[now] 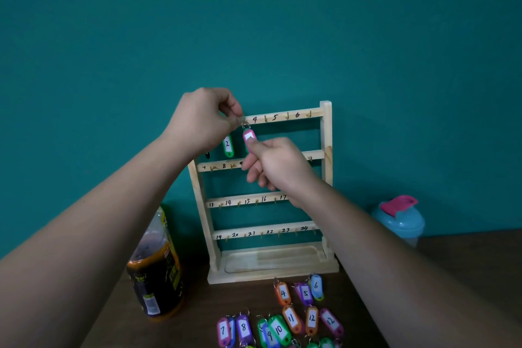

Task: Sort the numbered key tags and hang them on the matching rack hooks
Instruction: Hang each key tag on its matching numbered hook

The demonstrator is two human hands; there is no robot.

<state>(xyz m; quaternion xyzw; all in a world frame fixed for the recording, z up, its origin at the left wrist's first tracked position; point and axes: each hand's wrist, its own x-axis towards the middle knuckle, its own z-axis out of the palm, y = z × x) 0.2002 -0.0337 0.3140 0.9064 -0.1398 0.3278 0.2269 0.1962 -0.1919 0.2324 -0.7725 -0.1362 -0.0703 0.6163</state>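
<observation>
A wooden rack with four numbered hook rails stands against the teal wall. My left hand pinches the metal ring of a pink key tag at the top rail, just left of the hook marked 4. My right hand pinches the lower end of that tag, covering its number. A green tag numbered 2 hangs from the top rail, partly behind my left hand. Several loose numbered tags lie on the table in front of the rack.
A dark bottle with an orange label stands left of the rack. A blue shaker cup with a pink lid stands to the right. The rack's base tray sits on the brown table.
</observation>
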